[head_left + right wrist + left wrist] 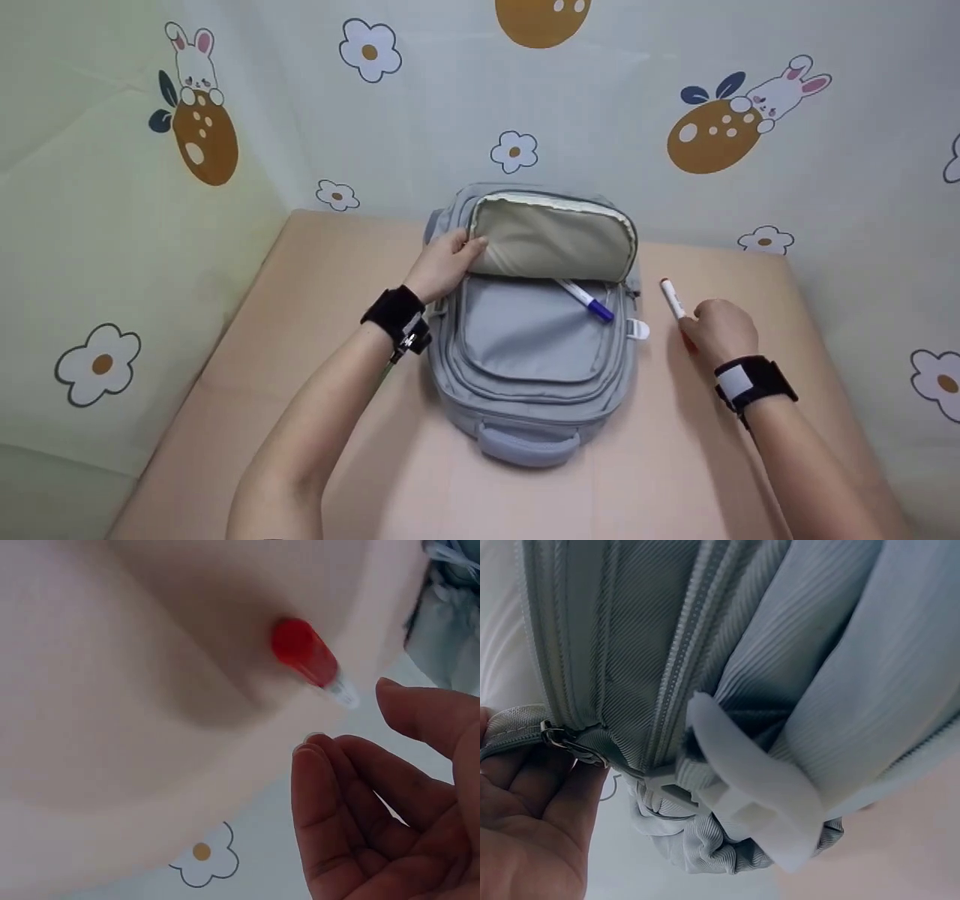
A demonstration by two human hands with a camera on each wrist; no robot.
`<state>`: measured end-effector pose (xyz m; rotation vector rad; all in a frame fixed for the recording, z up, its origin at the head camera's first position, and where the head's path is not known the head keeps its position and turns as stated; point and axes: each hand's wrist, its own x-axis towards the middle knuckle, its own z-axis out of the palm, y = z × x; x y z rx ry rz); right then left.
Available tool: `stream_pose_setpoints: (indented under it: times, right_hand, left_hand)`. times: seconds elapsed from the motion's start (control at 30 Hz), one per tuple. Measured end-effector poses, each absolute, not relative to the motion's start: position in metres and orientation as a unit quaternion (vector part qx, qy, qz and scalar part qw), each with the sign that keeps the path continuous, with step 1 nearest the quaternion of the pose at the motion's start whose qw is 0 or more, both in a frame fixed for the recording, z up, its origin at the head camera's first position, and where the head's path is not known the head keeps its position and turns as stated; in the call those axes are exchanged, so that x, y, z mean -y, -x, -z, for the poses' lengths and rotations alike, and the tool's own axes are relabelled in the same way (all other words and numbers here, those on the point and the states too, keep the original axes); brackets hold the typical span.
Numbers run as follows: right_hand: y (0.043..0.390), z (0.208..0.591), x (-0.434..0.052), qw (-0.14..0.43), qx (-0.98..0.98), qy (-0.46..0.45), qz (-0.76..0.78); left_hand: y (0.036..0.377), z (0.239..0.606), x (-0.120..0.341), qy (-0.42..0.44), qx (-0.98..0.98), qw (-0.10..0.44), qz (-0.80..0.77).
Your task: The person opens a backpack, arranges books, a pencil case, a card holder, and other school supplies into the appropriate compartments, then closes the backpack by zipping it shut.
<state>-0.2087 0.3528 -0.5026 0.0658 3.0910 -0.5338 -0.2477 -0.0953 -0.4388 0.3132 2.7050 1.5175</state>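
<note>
A grey backpack [532, 337] lies on the pink-covered surface with its front pocket flap [559, 236] folded back, lining showing. My left hand [444, 266] pinches the flap's left edge between thumb and fingers; the left wrist view shows its zipper pull [555, 735] beside the fingers. A white marker with a blue-purple cap [589, 300] sticks out from under the flap. Right of the bag lies a white and red marker [673, 298]. My right hand [724, 330] is over its near end. In the right wrist view, thumb and fingers [322, 817] stand apart, with the red marker end [307, 652] beyond them.
White side buckle tabs [638, 329] jut from the bag's edge. The carry handle [529, 444] faces me. A fabric backdrop [442, 112] with rabbits and flowers rises behind and at the sides of the pink surface [300, 300].
</note>
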Motion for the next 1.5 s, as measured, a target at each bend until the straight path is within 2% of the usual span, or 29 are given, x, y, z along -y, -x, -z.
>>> stream_pose_setpoints:
  times: [0.1,0.5,0.73,0.97,1.13,1.27,1.4,1.5]
  right_hand:
    - [0.207,0.51,-0.352,0.007,-0.987,-0.026,0.156]
    - [0.206,0.52,-0.351,-0.041,-0.992,-0.009,0.123]
    - [0.208,0.524,-0.354,-0.043,-0.991,-0.012,0.126]
    - [0.204,0.51,-0.358,-0.068,-0.986,-0.019,0.148]
    - [0.195,0.482,-0.352,-0.146,-0.974,0.001,0.175]
    - [0.183,0.461,-0.338,-0.243,-0.95,0.034,0.192]
    - [0.17,0.447,-0.316,-0.338,-0.915,0.105,0.195]
    - [0.161,0.438,-0.297,-0.372,-0.891,0.178,0.188]
  left_hand:
    - [0.248,0.439,0.094,-0.102,-0.867,0.015,-0.488]
    - [0.247,0.438,0.093,-0.101,-0.864,0.013,-0.493]
    - [0.247,0.438,0.093,-0.103,-0.865,0.019,-0.491]
    - [0.248,0.44,0.093,-0.103,-0.867,0.022,-0.487]
    - [0.247,0.44,0.094,-0.104,-0.865,0.021,-0.491]
    - [0.248,0.44,0.094,-0.103,-0.866,0.019,-0.489]
    - [0.248,0.44,0.095,-0.097,-0.868,0.021,-0.486]
    - [0.247,0.439,0.095,-0.095,-0.868,0.023,-0.487]
